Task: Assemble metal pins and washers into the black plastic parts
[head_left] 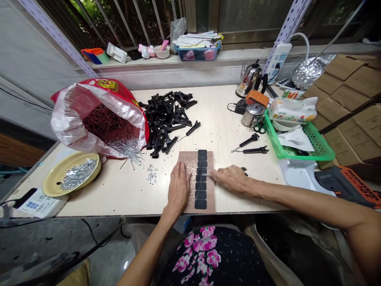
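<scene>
A brown board (210, 206) lies at the table's front edge, with a column of several black rounded-square pieces (201, 186) on it. Pale specks are scattered over the board's left half. My left hand (178, 186) rests flat, fingers stretched forward, on the board's left side. At the right edge, my right hand (230, 178) is closed around a thin metal-tipped tool (206, 174), whose tip points left over a black piece near the column's middle. The fist hides most of the tool. A small black part (244, 171) shows just behind that hand; whether it belongs to the tool I cannot tell.
Left: a yellow bowl (49, 184) of small shiny pieces, a red-and-white sack (67, 119) of thin rods, a black tool-part pile (166, 115). Right: two black-handled tools (253, 150), a green basket (324, 149), a metal kettle (250, 77), a cordless power tool (347, 184) and cardboard boxes (354, 123).
</scene>
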